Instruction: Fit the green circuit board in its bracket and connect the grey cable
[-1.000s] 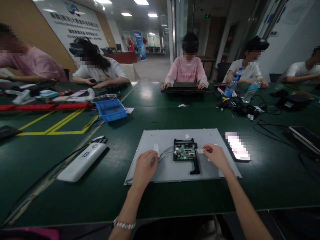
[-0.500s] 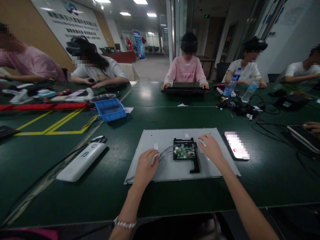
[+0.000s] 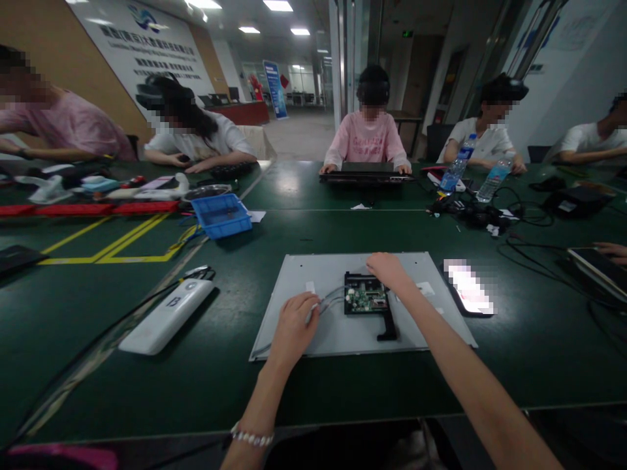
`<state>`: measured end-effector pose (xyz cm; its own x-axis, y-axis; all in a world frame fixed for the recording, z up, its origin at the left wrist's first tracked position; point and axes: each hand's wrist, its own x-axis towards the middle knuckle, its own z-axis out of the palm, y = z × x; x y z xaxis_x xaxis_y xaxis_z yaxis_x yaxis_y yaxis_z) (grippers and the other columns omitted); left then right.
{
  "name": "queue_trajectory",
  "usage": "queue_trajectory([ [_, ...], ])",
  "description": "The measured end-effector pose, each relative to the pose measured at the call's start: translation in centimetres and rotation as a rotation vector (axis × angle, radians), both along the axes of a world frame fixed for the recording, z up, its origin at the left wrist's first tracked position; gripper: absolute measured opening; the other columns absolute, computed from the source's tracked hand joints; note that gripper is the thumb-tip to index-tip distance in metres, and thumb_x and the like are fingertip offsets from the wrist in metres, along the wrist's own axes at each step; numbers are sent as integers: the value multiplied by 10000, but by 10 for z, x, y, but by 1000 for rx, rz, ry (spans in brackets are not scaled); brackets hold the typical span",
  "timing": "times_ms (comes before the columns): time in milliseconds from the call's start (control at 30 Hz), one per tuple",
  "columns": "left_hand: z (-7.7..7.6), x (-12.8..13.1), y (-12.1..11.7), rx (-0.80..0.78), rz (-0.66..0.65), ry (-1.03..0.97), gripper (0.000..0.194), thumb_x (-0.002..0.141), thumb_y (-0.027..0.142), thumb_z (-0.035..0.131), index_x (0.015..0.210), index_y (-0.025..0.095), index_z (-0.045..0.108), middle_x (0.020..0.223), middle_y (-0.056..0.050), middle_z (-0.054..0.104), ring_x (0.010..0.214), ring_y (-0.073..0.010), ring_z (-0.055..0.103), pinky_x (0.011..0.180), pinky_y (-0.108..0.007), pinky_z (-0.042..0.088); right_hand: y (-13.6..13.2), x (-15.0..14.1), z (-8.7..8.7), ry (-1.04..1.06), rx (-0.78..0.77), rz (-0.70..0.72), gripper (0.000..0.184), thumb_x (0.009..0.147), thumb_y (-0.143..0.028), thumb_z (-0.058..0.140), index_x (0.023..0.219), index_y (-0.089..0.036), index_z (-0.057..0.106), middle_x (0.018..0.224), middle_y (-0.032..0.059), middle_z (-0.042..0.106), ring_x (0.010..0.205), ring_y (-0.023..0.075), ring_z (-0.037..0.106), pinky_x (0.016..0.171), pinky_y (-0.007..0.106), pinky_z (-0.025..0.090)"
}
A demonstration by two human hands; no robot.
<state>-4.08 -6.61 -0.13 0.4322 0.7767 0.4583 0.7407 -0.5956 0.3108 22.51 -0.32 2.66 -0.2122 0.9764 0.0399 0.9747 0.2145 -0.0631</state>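
Observation:
A grey metal panel (image 3: 337, 333) lies flat on the green table in front of me. A small green circuit board (image 3: 366, 299) in a black frame sits at its middle, with grey wires (image 3: 332, 297) running off to the left. My left hand (image 3: 294, 325) rests on the panel at those wires, fingers curled over them. My right hand (image 3: 386, 266) reaches over the board's far edge, fingers bent down onto the panel; what they touch is hidden. White tape pieces (image 3: 309, 286) stick to the panel.
A white oblong device (image 3: 166, 315) with a cable lies to the left. A lit phone (image 3: 467, 287) lies right of the panel. A blue bin (image 3: 220, 215) stands further left. Cables, bottles (image 3: 453, 171) and several people line the far side. Another person's hand (image 3: 610, 250) is at the right.
My right hand has moved from the right side of the board, left and away, to its far edge. My left hand has stayed on the wires.

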Motion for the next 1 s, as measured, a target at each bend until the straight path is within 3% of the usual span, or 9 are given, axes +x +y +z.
queue_trajectory([
  [233,2,0,-1,2,-2,4,186,870,165,462,979,193,610,1067,-75,632,1048,-230,565,925,-437,433,-26,23,2,-7,148,-86,287,929,-198,359,939,-149,641,972,138,649,895,230,607,733,298,434],
  [333,2,0,0,9,-3,-2,184,869,165,468,986,185,609,1070,-80,631,1047,-228,565,925,-431,434,-44,40,-8,16,215,-141,264,922,-204,384,886,-167,643,918,112,651,894,219,591,750,290,424],
  [467,1,0,0,17,-15,-11,184,876,186,462,988,192,608,1065,-76,634,1043,-228,571,931,-435,433,-59,51,-28,177,170,-137,233,906,-210,421,932,-176,650,956,93,652,931,197,579,802,276,423],
  [667,-2,-1,3,24,-14,-23,195,877,193,462,1020,194,594,1073,-79,628,1050,-230,564,936,-439,432,-61,58,-45,487,246,-132,268,876,-168,415,1039,-171,628,1062,67,637,994,184,565,894,304,417],
  [867,0,1,1,10,-16,-38,203,868,173,468,1031,192,587,1074,-76,625,1044,-229,565,941,-433,433,-62,67,-53,529,241,-154,259,842,-156,452,1026,-163,635,1044,81,639,971,193,574,885,315,421],
  [1000,14,13,-6,-10,-24,-36,231,878,187,457,1084,202,559,1096,-76,612,1050,-232,559,947,-432,430,-63,66,-53,515,224,-131,259,841,-158,466,1048,-167,622,1057,81,630,973,189,565,870,301,420],
])
